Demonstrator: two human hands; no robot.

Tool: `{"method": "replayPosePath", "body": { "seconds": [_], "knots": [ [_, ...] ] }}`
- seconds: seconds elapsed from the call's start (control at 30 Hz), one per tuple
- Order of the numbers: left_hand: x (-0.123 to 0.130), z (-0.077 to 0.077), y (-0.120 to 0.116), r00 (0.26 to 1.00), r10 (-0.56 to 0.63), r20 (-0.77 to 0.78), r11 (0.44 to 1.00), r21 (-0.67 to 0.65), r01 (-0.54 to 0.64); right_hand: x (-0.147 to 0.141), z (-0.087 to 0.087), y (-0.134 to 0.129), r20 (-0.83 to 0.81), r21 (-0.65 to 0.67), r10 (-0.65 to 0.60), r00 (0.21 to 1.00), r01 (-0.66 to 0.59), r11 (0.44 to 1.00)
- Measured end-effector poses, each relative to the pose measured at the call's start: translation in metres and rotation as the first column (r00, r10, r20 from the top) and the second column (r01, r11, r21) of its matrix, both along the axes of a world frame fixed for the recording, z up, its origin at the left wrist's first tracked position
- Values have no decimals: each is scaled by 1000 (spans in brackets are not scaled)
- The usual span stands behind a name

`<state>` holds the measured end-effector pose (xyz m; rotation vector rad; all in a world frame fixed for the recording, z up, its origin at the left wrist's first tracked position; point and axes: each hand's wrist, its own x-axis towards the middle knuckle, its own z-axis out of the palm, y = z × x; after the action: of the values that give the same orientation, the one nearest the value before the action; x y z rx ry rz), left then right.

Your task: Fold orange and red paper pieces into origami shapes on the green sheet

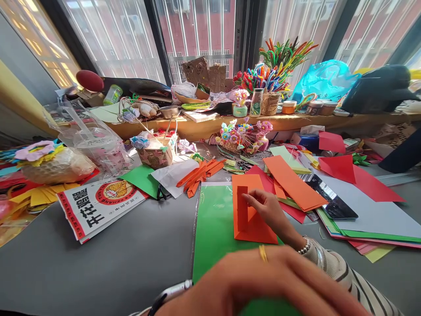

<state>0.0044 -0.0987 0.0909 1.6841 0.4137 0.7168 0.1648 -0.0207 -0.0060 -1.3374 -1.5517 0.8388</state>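
Note:
My right hand [268,210] pinches the upper edge of a narrow orange paper strip [242,215] between thumb and finger. Under the strip lies a wider sheet of orange paper [261,230], flat on a glossy green sheet [210,232]. Large and blurred in the foreground, my left hand [253,276] hovers nearest the camera, with a yellow ring on one finger and a watch at the wrist. Its fingers bend toward the lower right, and their tips are out of sight, so whether they hold anything is hidden.
Right of the mat, a folded orange sheet [292,182] and a phone [329,197] lie by stacked coloured paper [388,215]. Folded orange strips [205,173] sit behind the mat, a printed paper bag [101,204] to the left. Pipe-cleaner flowers [241,134] stand farther back.

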Motion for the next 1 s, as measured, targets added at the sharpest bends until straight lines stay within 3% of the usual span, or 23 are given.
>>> {"method": "replayPosePath", "body": {
  "seconds": [0.03, 0.07, 0.1, 0.17, 0.23, 0.3, 0.37, 0.5, 0.63, 0.87, 1.0],
  "knots": [
    [2, 0, 13, 999, 39, 3, 999, -16, -39, 0, 1, 0, -7, -6, 4, 1000, -4, 1000],
    [5, -4, 27, 988, 152, 30, 987, -58, -150, 0, 2, -1, -12, -11, 7, 1000, -7, 1000],
    [6, -12, 43, 947, 317, 45, 946, -90, -312, 0, 2, -1, -17, -15, 9, 1000, -9, 1000],
    [8, -36, 75, 805, 593, 13, 802, -102, -589, 0, 1, 0, -28, -19, 7, 1000, -7, 1000],
    [7, -61, 99, 726, 686, -45, 721, -86, -687, 0, -1, 1, -41, -25, -2, 999, 1, 1000],
    [7, -78, 111, 722, 688, -72, 717, -80, -692, 0, -2, 2, -51, -27, -6, 999, 5, 1000],
    [7, -86, 114, 755, 650, -86, 755, -44, -655, 0, -3, 2, -48, -24, -11, 999, 10, 1000],
    [12, -86, 109, 824, 552, -131, 827, -45, -561, 0, -1, 2, -20, -23, -2, 1000, 1, 1000],
    [14, -86, 109, 830, 543, -126, 823, -113, -556, 0, 0, 2, 11, -26, -3, 1000, 3, 1000],
    [14, -90, 111, 853, 500, -149, 821, -232, -522, 2, -1, 3, -252, -33, 34, 967, -44, 999],
    [14, -89, 110, 856, 491, -161, 819, -250, -517, 2, -2, 4, -302, -52, 45, 952, -63, 997]
  ]
}}
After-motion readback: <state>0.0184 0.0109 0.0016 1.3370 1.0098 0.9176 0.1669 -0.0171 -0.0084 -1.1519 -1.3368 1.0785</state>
